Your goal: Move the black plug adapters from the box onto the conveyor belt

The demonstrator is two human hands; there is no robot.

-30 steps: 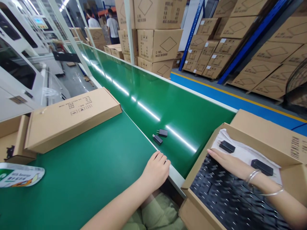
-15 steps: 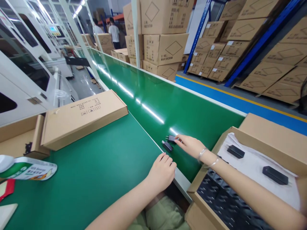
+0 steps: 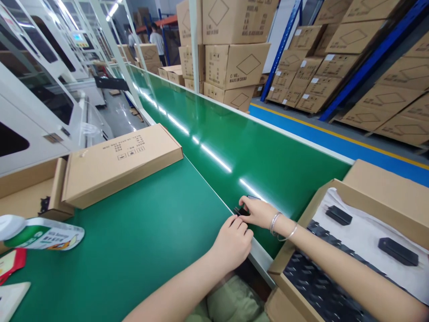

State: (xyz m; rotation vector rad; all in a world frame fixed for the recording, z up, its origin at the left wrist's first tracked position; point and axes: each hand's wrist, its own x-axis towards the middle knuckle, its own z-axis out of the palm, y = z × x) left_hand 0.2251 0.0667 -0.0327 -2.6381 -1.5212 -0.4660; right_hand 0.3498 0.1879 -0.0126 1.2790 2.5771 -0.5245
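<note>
A small black plug charger [image 3: 241, 211] is at the fingertips of my right hand [image 3: 260, 213], low over the near edge of the green conveyor belt. My right fingers are closed on it. My left hand [image 3: 233, 241] is curled at the belt's pale edge rail, its fingertips meeting the charger's lower end. What its fingers hold, if anything, is hidden. Behind my right knuckles shows a thin dark outline I cannot make out. To the right, an open carton [image 3: 278, 268] holds rows of black chargers, partly covered by a white sheet with two chargers [image 3: 339, 215] on top.
Left of the belt [image 3: 214, 125], a green tabletop [image 3: 161, 223] bears a closed flat carton [image 3: 124, 163], an open carton [image 3: 60, 197] and a white-green bottle [image 3: 43, 235]. Stacked cartons [image 3: 234, 67] and blue racking stand beyond the belt. A person [image 3: 157, 42] stands far back.
My right hand has drawn nearer, bringing a charger to my left fingertips. The two chargers seen apart on the belt no longer both show clearly. The view has shifted slightly.
</note>
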